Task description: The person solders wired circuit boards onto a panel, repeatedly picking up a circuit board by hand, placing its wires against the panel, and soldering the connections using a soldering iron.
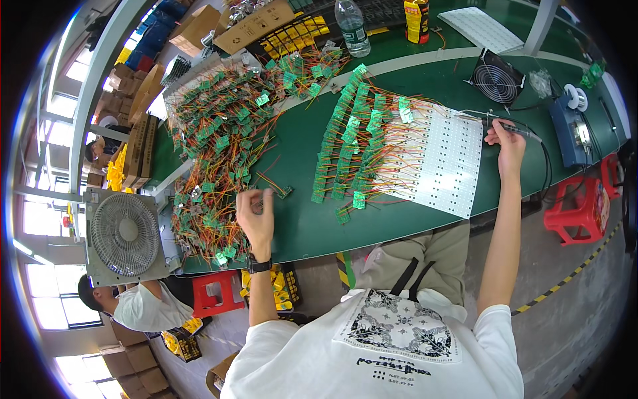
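My left hand point(256, 216), with a dark watch point(259, 264) at its wrist, is over the right edge of a big heap of small green circuit boards with red, orange and black wires point(222, 143). Its fingers are loosely bent, the thumb stands apart, and I see nothing held. Just beyond it lies a single wired board point(285, 193). My right hand point(508, 145) grips a soldering iron point(530, 133), its tip pointing left over the corner of a white perforated panel point(448, 156). Wires from several rows of green boards point(342, 143) run onto this panel.
On the green table point(312, 229) stand a water bottle point(352, 30), a yellow-red can point(417, 21), a small black fan point(495, 80) and a blue soldering station point(573, 126). Another white panel point(482, 30) lies behind. A larger fan point(126, 233) and a seated person point(143, 306) are at left.
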Motion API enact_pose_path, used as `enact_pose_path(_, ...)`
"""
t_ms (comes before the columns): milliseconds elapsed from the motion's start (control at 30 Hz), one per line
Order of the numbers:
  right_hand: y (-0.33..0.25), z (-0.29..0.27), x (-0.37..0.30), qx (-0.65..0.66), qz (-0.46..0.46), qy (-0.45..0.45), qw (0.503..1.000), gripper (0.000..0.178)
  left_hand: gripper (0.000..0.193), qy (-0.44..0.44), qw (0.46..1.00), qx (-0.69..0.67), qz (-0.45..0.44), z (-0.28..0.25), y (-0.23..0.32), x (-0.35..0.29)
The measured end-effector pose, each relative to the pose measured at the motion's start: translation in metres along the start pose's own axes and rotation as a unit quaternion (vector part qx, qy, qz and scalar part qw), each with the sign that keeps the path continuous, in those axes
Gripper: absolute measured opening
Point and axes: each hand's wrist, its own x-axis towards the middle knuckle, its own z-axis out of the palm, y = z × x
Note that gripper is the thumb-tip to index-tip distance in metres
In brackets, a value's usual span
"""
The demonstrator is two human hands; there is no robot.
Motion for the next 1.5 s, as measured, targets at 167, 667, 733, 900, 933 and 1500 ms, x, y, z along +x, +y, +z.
enact_pose_path(167,0.003,-0.005,0.002,0.006,0.004,0.001,1.0,0.022,0.031,-0.089,0.978,0.051,-0.181,0.017,0.001,0.0)
enact_pose_path(667,0.001,-0.002,0.004,0.002,0.01,0.005,1.0,0.022,0.017,-0.174,0.868,-0.427,-0.186,0.049,0.058,0.074)
enact_pose_path(733,0.001,-0.002,0.002,0.004,0.012,0.003,1.0,0.022,0.016,-0.191,0.871,-0.421,-0.166,0.061,0.071,0.083)
enact_pose_path(900,0.0,-0.001,0.002,0.018,0.007,0.019,1.0,0.02,0.011,-0.248,0.865,-0.435,-0.027,0.1,0.112,0.118)
enact_pose_path(933,0.0,0.0,0.002,0.024,0.008,0.021,0.999,0.02,0.011,-0.252,0.865,-0.434,0.003,0.106,0.129,0.124)
enact_pose_path(1500,0.0,-0.002,0.003,0.002,0.01,0.038,0.999,0.018,0.018,-0.408,0.821,-0.382,0.115,0.187,0.25,0.142)
